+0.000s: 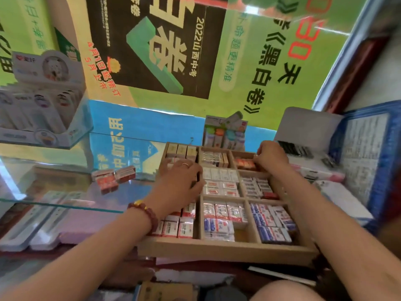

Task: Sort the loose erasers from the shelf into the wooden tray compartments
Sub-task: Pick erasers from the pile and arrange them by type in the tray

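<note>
Loose erasers point(114, 178) lie on the shelf point(43, 183) left of the left hand point(182, 178), which rests loose-fingered on the wooden tray point(227, 249); the farther right hand point(271, 156) is curled, its grip unclear

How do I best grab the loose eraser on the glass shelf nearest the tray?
Probably pinch the eraser across its front and back long faces, from above with the left hand. It's a small block on the glass shelf, with another eraser close at its left end.
</note>
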A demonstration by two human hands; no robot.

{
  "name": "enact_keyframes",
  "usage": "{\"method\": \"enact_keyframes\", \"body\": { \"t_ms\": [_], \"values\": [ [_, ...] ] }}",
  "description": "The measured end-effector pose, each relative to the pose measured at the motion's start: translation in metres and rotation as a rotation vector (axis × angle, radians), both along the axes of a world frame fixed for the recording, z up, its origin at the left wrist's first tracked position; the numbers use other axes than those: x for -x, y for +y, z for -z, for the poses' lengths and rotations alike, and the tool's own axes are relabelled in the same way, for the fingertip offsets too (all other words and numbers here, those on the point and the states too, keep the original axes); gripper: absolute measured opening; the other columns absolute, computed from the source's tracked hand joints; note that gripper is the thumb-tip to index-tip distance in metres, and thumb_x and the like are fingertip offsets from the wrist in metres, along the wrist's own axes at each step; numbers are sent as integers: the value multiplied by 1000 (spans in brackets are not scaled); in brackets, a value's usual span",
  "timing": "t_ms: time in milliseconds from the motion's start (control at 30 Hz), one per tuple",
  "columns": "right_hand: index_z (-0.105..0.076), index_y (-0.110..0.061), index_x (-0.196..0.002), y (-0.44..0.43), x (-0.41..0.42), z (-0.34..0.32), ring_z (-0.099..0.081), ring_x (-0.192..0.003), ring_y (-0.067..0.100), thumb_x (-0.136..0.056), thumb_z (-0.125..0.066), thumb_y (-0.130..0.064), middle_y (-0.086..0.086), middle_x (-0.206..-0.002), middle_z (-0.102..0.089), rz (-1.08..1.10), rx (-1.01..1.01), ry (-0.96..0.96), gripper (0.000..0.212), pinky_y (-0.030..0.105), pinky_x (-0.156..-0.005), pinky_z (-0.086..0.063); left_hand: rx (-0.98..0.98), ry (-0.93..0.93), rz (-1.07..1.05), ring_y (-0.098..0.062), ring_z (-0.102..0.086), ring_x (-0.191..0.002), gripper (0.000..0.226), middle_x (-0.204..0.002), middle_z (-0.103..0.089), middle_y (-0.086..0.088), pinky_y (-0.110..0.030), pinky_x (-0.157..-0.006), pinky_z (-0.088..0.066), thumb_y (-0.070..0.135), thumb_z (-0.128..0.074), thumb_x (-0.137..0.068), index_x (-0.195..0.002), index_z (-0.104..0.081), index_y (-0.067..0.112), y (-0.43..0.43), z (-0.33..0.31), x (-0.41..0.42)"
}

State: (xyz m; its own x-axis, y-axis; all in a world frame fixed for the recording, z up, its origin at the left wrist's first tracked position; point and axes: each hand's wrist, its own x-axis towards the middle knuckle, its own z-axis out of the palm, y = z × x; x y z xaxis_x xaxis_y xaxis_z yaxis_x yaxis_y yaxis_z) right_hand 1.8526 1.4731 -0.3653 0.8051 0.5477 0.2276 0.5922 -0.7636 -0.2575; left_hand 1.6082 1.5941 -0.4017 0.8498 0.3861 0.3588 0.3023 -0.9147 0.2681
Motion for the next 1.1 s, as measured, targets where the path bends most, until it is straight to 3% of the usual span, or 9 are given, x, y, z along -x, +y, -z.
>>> {"method": "enact_keyframes", "body": {
  "t_ms": [100, 267, 367, 400, 467, 533, 633, 767, 1100],
  "values": [
    [-45, -7, -65, 5, -7, -10, -47, -62, 23, -80, -68, -16, 6, -63, -42, -21, 191, 22, 29, 27, -46, -28, -24, 27, 1, -9, -25, -136, 34, -142, -40, 12, -38, -114, 0, 41, -37, -95, -127, -44, 34, 4, 4, 2],
    [-43, -5, -73, 10, -13, -5, -43, -76, 23, -89, -55, -12, 2, -64, -32, -58, 323, -8, 21, 28, -60, -35, -43, 39, 19, -10, -24, -137, 35, -143, -40, 12, -37, -113, 1, 41, -36, -96, -130, -43, 33, 5, 5, 3],
    [-42, -7, -63, 5, -10, -10, -41, -65, 21, -95, -47, -12, 7, -66, -37, -71, 380, 35, 32, 26, -51, -29, -31, 40, 29, -10, -25, -136, 35, -141, -41, 12, -37, -113, -1, 40, -37, -96, -129, -44, 32, 6, 4, 4],
    [-49, -3, -67, 3, -7, -14, -44, -67, 22, -94, -46, -11, 11, -71, -45, -75, 427, 48, 29, 27, -54, -33, -30, 39, 28, -10, -25, -136, 35, -141, -42, 12, -37, -113, -1, 40, -38, -96, -129, -44, 32, 6, 4, 4],
    [-65, 3, -96, -1, -5, -18, -54, -94, 25, -91, -47, -11, 17, -99, -60, -112, 532, 38, 24, 30, -79, -47, -29, 43, 21, -10, -25, -136, 34, -141, -42, 11, -36, -112, 0, 38, -38, -96, -129, -44, 32, 5, 3, 5],
    [-66, -7, -115, -3, -5, -16, -49, -113, 26, -89, -46, -11, 12, -118, -60, -134, 576, 18, 33, 33, -95, -45, -16, 36, 23, -10, -27, -135, 33, -140, -44, 10, -36, -112, 1, 37, -39, -96, -127, -45, 31, 4, 3, 6],
    [-62, -10, -115, -3, -5, -5, -53, -106, 28, -90, -47, -10, 12, -120, -53, -101, 521, -67, 29, 34, -82, -48, -12, 39, 17, -10, -28, -134, 32, -139, -45, 10, -35, -112, 1, 36, -38, -96, -127, -45, 32, 3, 2, 7],
    [-54, -10, -116, -3, -4, 3, -56, -100, 31, -92, -45, -6, 12, -117, -46, -53, 389, -151, 26, 33, -71, -40, -4, 32, 21, -10, -28, -134, 32, -140, -43, 12, -34, -112, 0, 35, -37, -96, -127, -44, 32, 3, 3, 8],
    [-58, -13, -123, 0, -4, -5, -51, -107, 29, -93, -47, -8, 11, -124, -38, -128, 635, -219, 32, 35, -72, -41, -14, 36, 11, -7, -29, -133, 31, -139, -43, 14, -33, -112, -1, 35, -35, -97, -128, -41, 34, 1, 2, 10]
  ]
}}
